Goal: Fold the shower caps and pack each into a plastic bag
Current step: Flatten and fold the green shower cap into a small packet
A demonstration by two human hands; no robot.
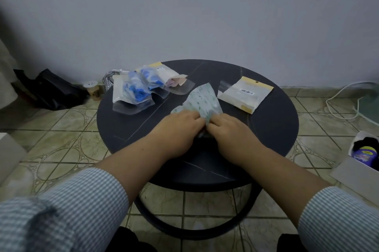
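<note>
A pale green patterned shower cap [202, 99] lies folded into a fan shape in the middle of the round dark table [272, 128]. My left hand [180, 126] and my right hand [229, 128] sit side by side at its near end, both pinching the gathered edge. An empty plastic bag [246, 94] with a yellow header and a barcode label lies flat to the right of the cap. At the back left rest three packed bags: two with blue caps [135, 91] [150, 80] and one with a pinkish cap [174, 81].
A wall rises just behind the table. On the tiled floor, a black bag [55, 89] and a small round socket block [91, 85] sit at the left, a white cable [344, 104] at the right, and an open box [365, 155] at the right edge.
</note>
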